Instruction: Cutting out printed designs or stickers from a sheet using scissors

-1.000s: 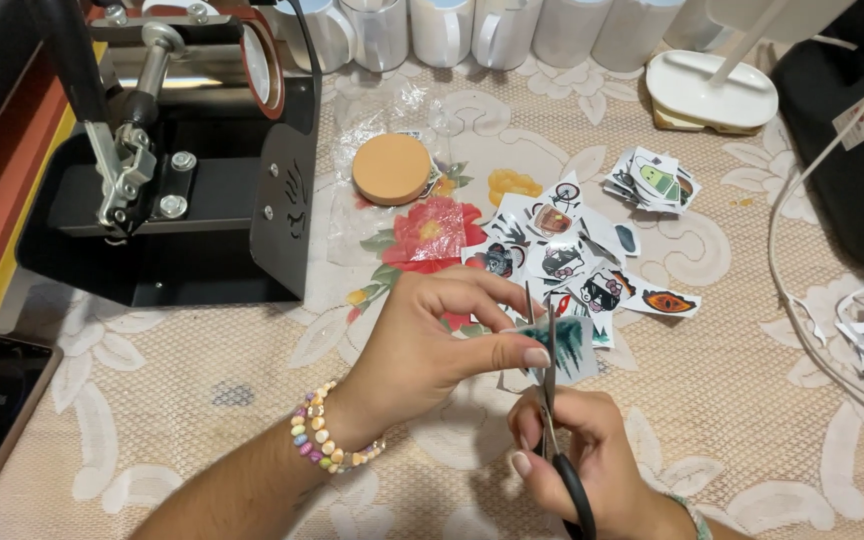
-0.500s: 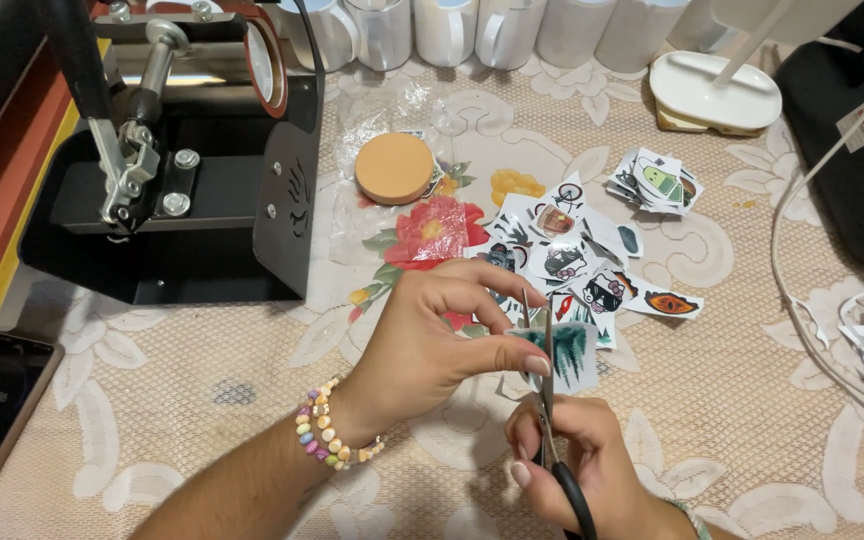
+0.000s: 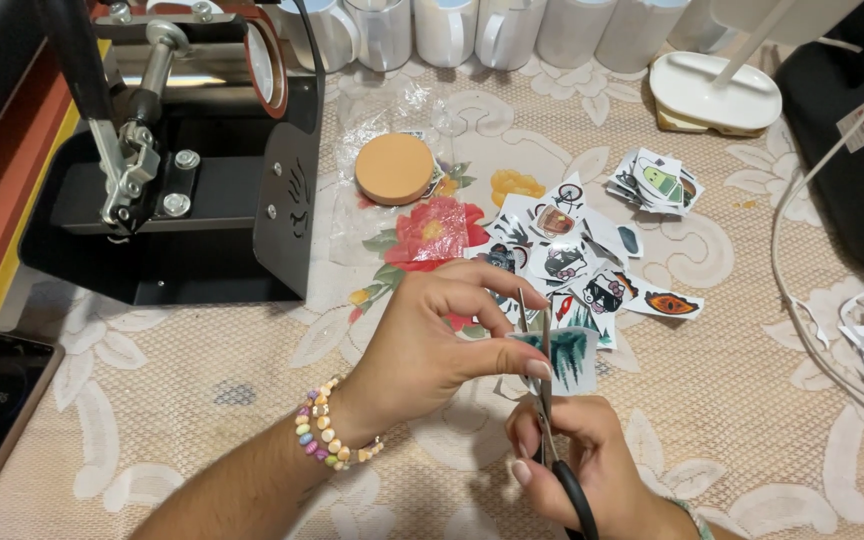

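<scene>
Green-printed paper cutout (image 3: 574, 357) — left hand (image 3: 432, 345), scissors (image 3: 549, 420)

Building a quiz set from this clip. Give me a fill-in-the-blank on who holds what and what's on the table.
1. The right hand works the ____ with black handles.
2. The left hand pinches a printed ____ against the blades.
3. The beaded bracelet sits on the ____ wrist.
4. The round cork coaster lies beside the black ____.

Missing words: scissors; sticker; left; press
</scene>
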